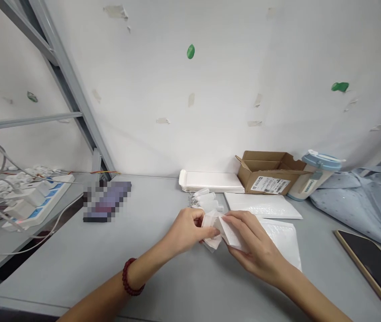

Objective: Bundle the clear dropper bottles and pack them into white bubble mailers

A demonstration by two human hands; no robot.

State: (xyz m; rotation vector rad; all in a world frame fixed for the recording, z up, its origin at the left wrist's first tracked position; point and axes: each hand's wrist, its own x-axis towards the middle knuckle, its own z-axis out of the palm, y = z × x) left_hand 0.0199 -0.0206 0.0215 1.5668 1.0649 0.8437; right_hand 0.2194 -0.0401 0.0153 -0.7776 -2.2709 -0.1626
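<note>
My left hand (186,230) pinches a crumpled, translucent white wrapper (213,242) between thumb and fingers. Whatever may be inside it cannot be made out. Against its right side, my right hand (255,246) grips a small white box or sleeve (233,233), whose end is turned toward the wrapper. Just beyond my hands lie several small white tags with metal rings (207,199). A white bubble mailer (260,205) rests behind my right hand, and another mailer (286,239) is partly hidden under that hand.
A stack of flat white boxes (213,181) lies by the wall beside an open cardboard box (270,183). Right of that stand a blue-lidded cup (314,176) and a blue fabric bag (361,197). A phone (374,264) lies at right; a cabled power strip (46,203) at left.
</note>
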